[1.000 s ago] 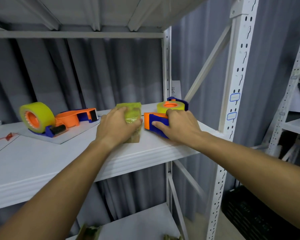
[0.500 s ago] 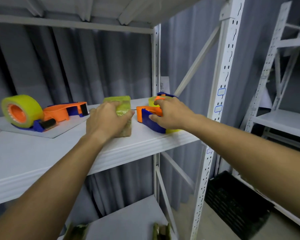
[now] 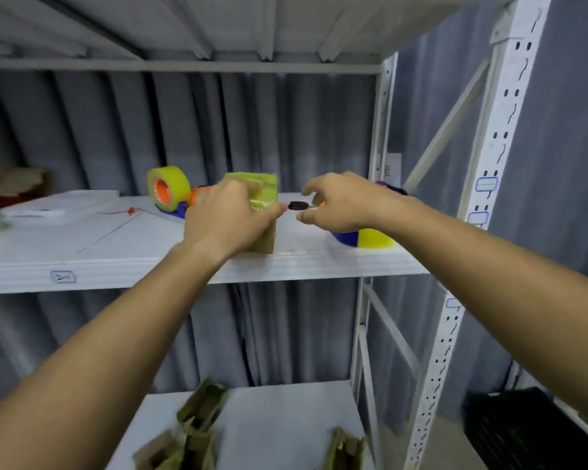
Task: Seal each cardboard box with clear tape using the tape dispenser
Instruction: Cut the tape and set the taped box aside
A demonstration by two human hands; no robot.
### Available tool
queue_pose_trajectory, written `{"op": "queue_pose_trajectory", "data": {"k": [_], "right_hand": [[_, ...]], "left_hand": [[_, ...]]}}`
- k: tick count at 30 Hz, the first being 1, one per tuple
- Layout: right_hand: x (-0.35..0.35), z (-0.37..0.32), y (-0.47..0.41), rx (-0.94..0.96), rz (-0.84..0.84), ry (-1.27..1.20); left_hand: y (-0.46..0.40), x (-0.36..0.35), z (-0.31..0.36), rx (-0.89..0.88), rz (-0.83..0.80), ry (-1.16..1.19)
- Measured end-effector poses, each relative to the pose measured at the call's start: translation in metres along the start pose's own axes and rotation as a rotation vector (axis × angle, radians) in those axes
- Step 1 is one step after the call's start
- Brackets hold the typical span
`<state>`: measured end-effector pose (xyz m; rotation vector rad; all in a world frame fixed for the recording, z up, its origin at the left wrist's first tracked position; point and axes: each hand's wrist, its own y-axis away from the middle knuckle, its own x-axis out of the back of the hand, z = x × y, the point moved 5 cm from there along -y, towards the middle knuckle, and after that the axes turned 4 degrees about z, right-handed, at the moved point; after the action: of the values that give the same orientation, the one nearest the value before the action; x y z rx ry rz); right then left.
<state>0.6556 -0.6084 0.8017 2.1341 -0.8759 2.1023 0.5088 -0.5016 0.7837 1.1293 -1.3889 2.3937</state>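
Head view: my left hand point(image 3: 226, 220) grips the small tape-wrapped cardboard box point(image 3: 258, 205); beside it my right hand point(image 3: 345, 206) hovers half-open over the blue-and-orange tape dispenser point(image 3: 362, 237) — next, I judge, grasp it.

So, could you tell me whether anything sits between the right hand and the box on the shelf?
Nothing visible blocks it. The right hand hovers over the tape dispenser, with only its small dark roller in the gap beside the box, which the left hand grips.

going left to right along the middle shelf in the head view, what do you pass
Brown clutter at the far left → red scrap → spare tape dispenser with yellow roll → left hand on the taped cardboard box → right hand over the second tape dispenser
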Motion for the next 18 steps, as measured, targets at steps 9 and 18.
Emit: {"op": "queue_pose_trajectory", "data": {"k": [9,18], "right_hand": [[-0.032,-0.09,0.041,0.313,-0.104,-0.163],[-0.063,-0.251,0.078,0.599,-0.211,-0.219]], "left_hand": [[0.096,0.073,-0.043,0.246,-0.031,-0.236],[0.206,0.174,-0.132,0.426,0.026,-0.398]]}}
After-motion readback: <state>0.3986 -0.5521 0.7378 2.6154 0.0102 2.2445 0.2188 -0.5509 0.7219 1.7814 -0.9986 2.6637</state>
